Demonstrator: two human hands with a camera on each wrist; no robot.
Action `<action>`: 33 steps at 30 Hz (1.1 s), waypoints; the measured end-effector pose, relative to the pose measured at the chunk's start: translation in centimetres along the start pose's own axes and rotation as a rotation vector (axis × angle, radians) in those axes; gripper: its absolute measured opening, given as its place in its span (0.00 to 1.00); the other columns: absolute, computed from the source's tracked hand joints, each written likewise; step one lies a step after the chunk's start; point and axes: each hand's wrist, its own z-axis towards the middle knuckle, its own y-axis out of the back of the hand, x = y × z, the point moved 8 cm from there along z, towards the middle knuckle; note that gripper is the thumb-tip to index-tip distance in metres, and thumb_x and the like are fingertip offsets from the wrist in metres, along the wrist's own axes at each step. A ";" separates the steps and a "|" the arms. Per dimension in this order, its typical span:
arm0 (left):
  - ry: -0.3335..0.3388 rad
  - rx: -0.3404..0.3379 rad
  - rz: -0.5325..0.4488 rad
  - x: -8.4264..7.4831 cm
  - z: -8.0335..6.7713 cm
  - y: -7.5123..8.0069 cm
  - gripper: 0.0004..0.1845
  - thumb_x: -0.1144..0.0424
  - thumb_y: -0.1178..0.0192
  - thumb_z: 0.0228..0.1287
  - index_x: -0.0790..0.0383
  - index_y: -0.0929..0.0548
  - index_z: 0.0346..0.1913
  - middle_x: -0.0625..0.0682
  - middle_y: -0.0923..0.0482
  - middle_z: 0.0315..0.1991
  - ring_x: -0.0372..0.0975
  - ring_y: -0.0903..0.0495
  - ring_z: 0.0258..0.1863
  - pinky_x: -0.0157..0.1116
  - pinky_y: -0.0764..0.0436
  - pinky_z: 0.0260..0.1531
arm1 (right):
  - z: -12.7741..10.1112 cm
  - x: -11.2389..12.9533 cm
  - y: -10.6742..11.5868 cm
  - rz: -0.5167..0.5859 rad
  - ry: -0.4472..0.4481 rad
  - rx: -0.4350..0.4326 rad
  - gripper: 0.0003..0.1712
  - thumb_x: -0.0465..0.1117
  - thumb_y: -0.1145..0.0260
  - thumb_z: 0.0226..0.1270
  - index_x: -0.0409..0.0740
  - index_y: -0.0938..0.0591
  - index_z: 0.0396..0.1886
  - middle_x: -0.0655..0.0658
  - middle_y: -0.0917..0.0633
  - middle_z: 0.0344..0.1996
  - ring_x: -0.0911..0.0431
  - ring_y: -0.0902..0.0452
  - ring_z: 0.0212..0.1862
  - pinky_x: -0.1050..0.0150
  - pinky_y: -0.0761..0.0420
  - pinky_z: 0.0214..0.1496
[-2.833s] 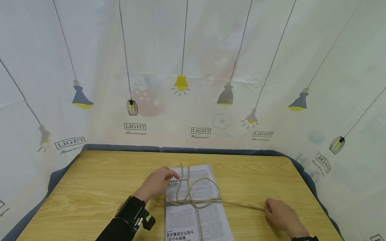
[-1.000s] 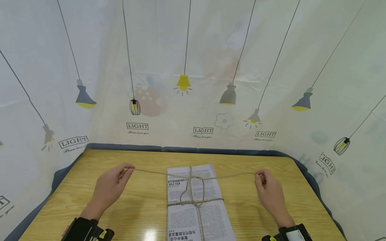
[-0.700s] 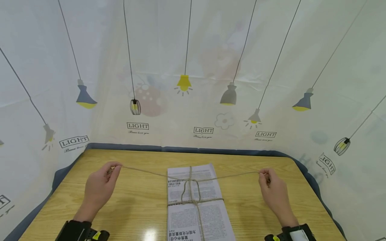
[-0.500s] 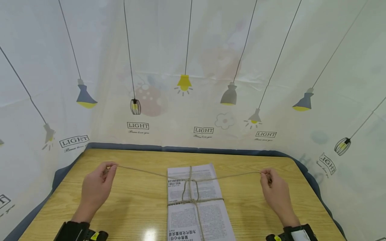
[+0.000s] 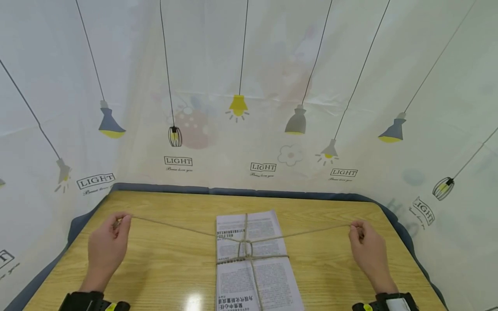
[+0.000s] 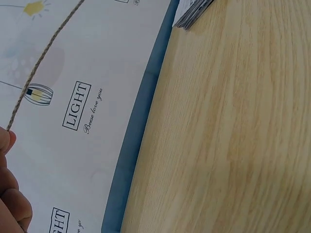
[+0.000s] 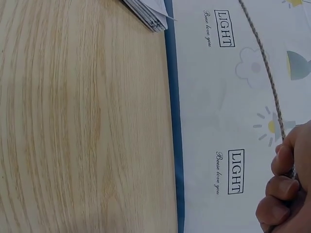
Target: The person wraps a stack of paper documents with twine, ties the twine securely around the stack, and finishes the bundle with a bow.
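A stack of printed papers (image 5: 254, 268) lies on the wooden table (image 5: 163, 268), bound crosswise with brown twine (image 5: 249, 249) that is knotted over its middle. My left hand (image 5: 105, 244) pinches one twine end (image 6: 36, 70) out to the left. On the other side, my right hand (image 5: 365, 248) pinches the other twine end (image 7: 265, 60). Both strands run taut from the knot to the hands, raised a little above the table. A corner of the stack (image 6: 192, 12) shows in the left wrist view, and a corner of the stack (image 7: 148, 14) in the right wrist view.
A white curtain printed with hanging lamps and the word LIGHT (image 5: 249, 108) closes in the table at the back and both sides. A blue strip (image 5: 233, 191) runs along the table's far edge. Black wrist straps (image 5: 389, 301) show at the frame's bottom.
Both hands have taken the twine ends and drawn them apart, left hand going further left, right hand further right. The loose loop over the papers has shrunk to a small tight knot.
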 end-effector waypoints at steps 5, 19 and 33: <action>0.025 -0.010 0.024 0.3 0.3 0.4 0.11 0.60 0.43 0.71 0.67 0.18 0.42 0.46 0.43 0.13 0.30 0.50 0.12 0.31 0.49 0.17 | 0.0 -0.6 0.2 -0.029 -0.043 0.023 0.12 0.39 0.47 0.76 0.35 0.22 0.45 0.46 0.22 0.21 0.66 0.43 0.14 0.68 0.40 0.20; 0.232 0.060 0.092 3.8 -0.4 0.8 0.15 0.55 0.47 0.74 0.65 0.19 0.45 0.47 0.43 0.14 0.35 0.50 0.12 0.34 0.49 0.19 | -0.9 -6.5 -0.1 -0.150 -0.275 0.130 0.17 0.40 0.52 0.75 0.31 0.23 0.47 0.40 0.18 0.26 0.57 0.32 0.21 0.66 0.35 0.24; 0.422 0.190 0.197 8.2 -3.2 -0.4 0.19 0.55 0.51 0.75 0.69 0.21 0.50 0.52 0.35 0.20 0.40 0.39 0.18 0.36 0.44 0.22 | -2.3 -10.3 -1.0 -0.227 -0.456 0.269 0.17 0.38 0.52 0.70 0.29 0.26 0.48 0.36 0.20 0.30 0.51 0.28 0.27 0.63 0.34 0.25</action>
